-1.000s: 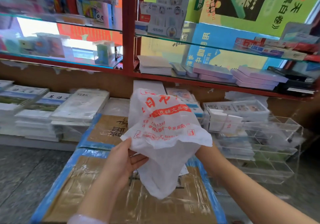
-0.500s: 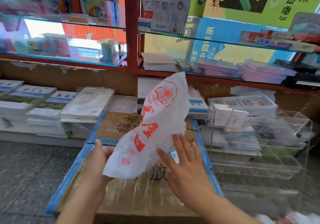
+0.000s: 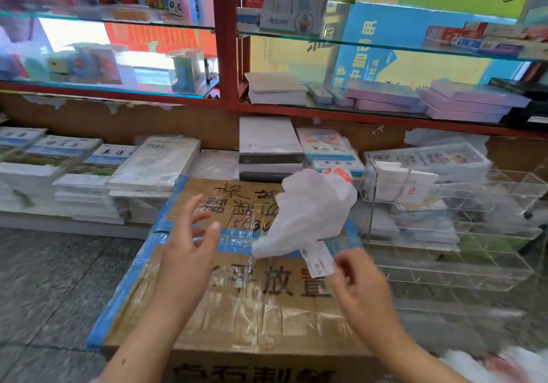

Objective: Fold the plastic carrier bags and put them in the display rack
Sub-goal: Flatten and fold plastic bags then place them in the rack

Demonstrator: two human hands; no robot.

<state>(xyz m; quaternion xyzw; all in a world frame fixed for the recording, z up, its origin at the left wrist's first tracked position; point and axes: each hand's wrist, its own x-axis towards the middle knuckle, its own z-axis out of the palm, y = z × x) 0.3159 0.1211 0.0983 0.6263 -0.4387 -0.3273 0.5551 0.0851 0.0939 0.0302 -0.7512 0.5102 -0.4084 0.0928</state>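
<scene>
A white plastic carrier bag [image 3: 311, 213] with red print billows, crumpled, over the far right part of a taped cardboard carton [image 3: 237, 308]. My left hand [image 3: 189, 249] hovers over the carton to the left of the bag, fingers spread, touching nothing. My right hand [image 3: 358, 284] is below and right of the bag with fingers curled at its lower corner, beside a white label strip [image 3: 317, 261]. Motion blur hides whether it pinches the bag. The clear acrylic display rack [image 3: 462, 234] stands to the right of the carton, with several tiered compartments.
Stacks of wrapped books [image 3: 154, 163] and paper reams [image 3: 269, 145] lie behind the carton. Red-framed glass shelves [image 3: 228, 56] rise above. More white and red plastic [image 3: 504, 365] shows blurred at the bottom right. Grey stone floor [image 3: 53, 278] lies on the left.
My left hand has let go of the bag and opened. The bag has moved right and down towards the carton and rack. My right hand has dropped below it and its fingers have curled.
</scene>
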